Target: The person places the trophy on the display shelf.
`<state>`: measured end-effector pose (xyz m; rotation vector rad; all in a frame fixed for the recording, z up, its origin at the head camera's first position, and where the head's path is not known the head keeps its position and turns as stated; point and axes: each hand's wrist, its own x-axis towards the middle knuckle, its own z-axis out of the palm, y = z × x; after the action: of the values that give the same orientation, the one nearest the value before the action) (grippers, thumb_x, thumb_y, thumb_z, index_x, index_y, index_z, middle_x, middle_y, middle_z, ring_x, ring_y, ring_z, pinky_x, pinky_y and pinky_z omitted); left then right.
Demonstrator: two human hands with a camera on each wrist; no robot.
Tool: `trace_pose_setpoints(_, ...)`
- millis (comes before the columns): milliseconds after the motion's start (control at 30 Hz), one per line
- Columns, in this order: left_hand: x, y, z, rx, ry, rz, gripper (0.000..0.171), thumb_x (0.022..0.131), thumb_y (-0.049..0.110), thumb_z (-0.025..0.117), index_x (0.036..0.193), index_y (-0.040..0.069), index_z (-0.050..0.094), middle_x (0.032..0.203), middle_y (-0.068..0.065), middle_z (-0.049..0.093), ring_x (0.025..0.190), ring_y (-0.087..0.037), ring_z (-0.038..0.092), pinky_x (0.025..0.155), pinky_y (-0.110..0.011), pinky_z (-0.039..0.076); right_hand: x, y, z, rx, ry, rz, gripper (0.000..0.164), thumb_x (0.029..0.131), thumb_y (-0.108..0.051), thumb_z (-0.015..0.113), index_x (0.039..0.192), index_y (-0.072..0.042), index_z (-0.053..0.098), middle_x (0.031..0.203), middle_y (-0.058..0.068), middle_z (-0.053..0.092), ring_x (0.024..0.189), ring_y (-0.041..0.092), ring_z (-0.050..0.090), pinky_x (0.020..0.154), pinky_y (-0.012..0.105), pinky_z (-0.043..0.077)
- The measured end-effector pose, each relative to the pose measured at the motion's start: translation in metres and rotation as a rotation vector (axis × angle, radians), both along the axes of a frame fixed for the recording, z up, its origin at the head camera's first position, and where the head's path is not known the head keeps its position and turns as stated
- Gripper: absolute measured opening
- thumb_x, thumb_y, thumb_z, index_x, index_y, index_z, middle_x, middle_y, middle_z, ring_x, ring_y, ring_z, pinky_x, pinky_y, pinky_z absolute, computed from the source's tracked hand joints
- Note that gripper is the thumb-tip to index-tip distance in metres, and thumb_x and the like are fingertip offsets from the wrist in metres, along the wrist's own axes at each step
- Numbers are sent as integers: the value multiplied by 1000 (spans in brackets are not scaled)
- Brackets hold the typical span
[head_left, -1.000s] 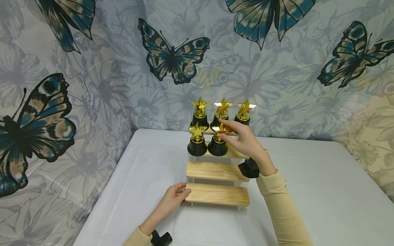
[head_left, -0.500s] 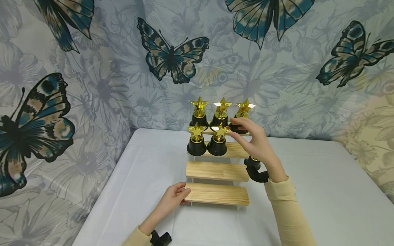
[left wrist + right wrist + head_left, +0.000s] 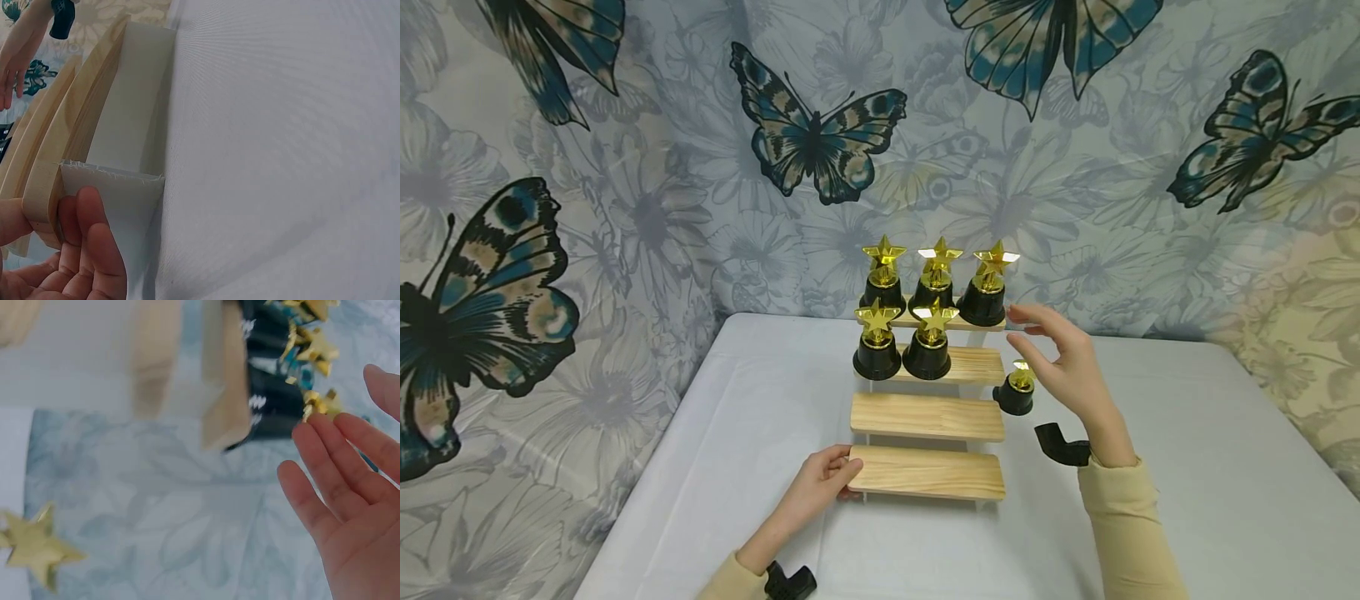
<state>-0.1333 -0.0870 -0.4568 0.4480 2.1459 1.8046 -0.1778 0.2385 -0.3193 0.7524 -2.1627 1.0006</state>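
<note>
A stepped wooden display shelf (image 3: 927, 473) stands on the table. My left hand (image 3: 815, 487) pinches the left end of its lowest board; in the left wrist view the fingers (image 3: 100, 250) curl against the board's end (image 3: 42, 212). Two star trophies, one at the left (image 3: 877, 354) and one beside it (image 3: 927, 354), stand on the second board from the top. Behind them, three more line the top board, the rightmost trophy (image 3: 982, 300) among them. My right hand (image 3: 1063, 358) hovers right of the shelf, fingers apart and holding nothing. Close below it, another star trophy (image 3: 1017, 396) stands beside the shelf.
A white cloth covers the table (image 3: 1187, 467). Butterfly-print fabric (image 3: 1037, 183) hangs behind and to the left. Nothing stands on the two lower boards, the upper of them being a bare plank (image 3: 927, 417). Each wrist wears a black camera mount (image 3: 1062, 444).
My right hand has let go of the star on the second-row trophy and moved right, off the shelf. The trophy beside the shelf has come into view. My left hand stays put.
</note>
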Motion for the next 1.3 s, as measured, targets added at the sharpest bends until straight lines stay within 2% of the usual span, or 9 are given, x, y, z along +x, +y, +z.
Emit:
trace_pose_setpoints(100, -1, 0, -3, 18, -5, -6, 41, 96, 12, 52, 122, -19, 45, 87, -13, 64, 73, -24, 65, 64, -39, 55, -7, 17, -18, 15, -31, -37, 44, 77, 16, 65, 119, 4, 59, 111, 18, 61, 102, 11, 55, 84, 18, 44)
trace_pose_setpoints(267, 4, 1, 11, 30, 11, -18, 39, 96, 9, 52, 120, -22, 44, 87, -17, 64, 73, -27, 65, 64, -42, 55, -12, 38, -42, 28, -90, -95, 39, 82, 9, 65, 120, 2, 58, 113, 16, 61, 101, 1, 54, 85, 15, 43)
trace_pose_setpoints(400, 6, 1, 17, 21, 12, -20, 38, 96, 8, 51, 119, -21, 45, 87, -17, 64, 74, -29, 65, 65, -43, 54, -12, 45, -53, 28, -146, -144, 35, 85, 2, 64, 120, 1, 59, 113, 16, 61, 103, 10, 55, 85, 14, 42)
trace_pose_setpoints(600, 6, 0, 16, 24, 2, -20, 38, 96, 8, 51, 120, -21, 45, 88, -18, 64, 75, -29, 65, 66, -43, 54, -13, 52, -65, 21, -206, -190, 35, 86, -1, 64, 120, 0, 59, 115, 17, 60, 101, 29, 55, 85, 19, 43)
trace_pose_setpoints(767, 6, 0, 16, 24, -3, -22, 39, 96, 9, 51, 121, -21, 44, 89, -18, 64, 75, -22, 65, 67, -44, 54, -16, 59, -75, 20, -241, -222, 34, 87, -4, 65, 120, 1, 58, 115, 17, 59, 102, 30, 55, 84, 34, 46)
trace_pose_setpoints(933, 6, 0, 17, 18, 1, -20, 40, 96, 9, 51, 121, -21, 44, 88, -17, 64, 74, -24, 65, 66, -43, 54, -20, 66, -87, 19, -265, -235, 33, 88, -7, 64, 119, 4, 58, 116, 19, 58, 104, 32, 54, 85, 29, 45)
trace_pose_setpoints(1000, 6, 1, 17, 17, 2, -19, 40, 96, 9, 51, 121, -21, 44, 88, -17, 64, 74, -25, 65, 66, -43, 54, -21, 68, -91, 19, -277, -231, 34, 88, -7, 65, 119, 5, 57, 116, 19, 57, 104, 33, 53, 86, 32, 45)
trace_pose_setpoints(1100, 6, 1, 17, 21, -1, -21, 40, 96, 9, 51, 121, -21, 44, 88, -17, 64, 75, -25, 65, 67, -44, 54, -22, 70, -96, 20, -301, -226, 37, 87, -6, 65, 120, 5, 55, 118, 20, 56, 105, 34, 53, 86, 45, 44)
trace_pose_setpoints(1300, 7, 1, 18, 27, -9, -19, 40, 96, 9, 51, 121, -22, 44, 87, -15, 63, 74, -24, 65, 68, -45, 54, -25, 72, -103, 27, -353, -225, 40, 87, -6, 64, 123, 7, 52, 120, 22, 54, 106, 36, 51, 85, 51, 42)
